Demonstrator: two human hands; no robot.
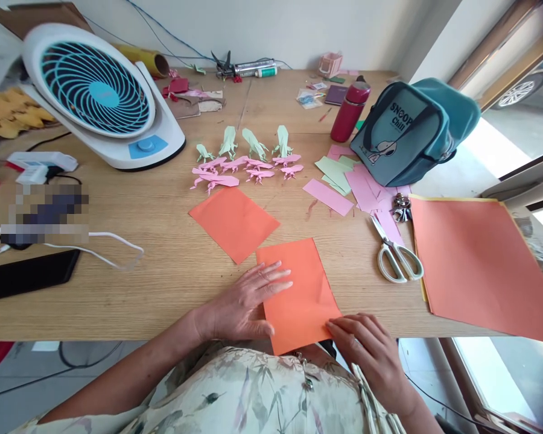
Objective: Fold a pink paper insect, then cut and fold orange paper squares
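Observation:
An orange sheet of paper (298,295) lies at the table's front edge, its lower corner reaching over that edge. My left hand (244,301) rests flat on its left side, fingers spread and thumb near the lower corner. At the lower right corner, my right hand (366,349) pinches the sheet, fingers together and thumb hidden. A second orange sheet (235,223) lies just beyond, turned like a diamond. Behind it stand folded pink paper insects (217,179) and several folded pale green ones (254,144).
Open-handled scissors (398,256) lie to the right, beside a stack of large orange sheets (479,265). Pink and green paper pieces (335,172) lie near a teal bag (407,132) and a red bottle (350,111). A white fan (104,102), cables and a black phone (29,274) occupy the left.

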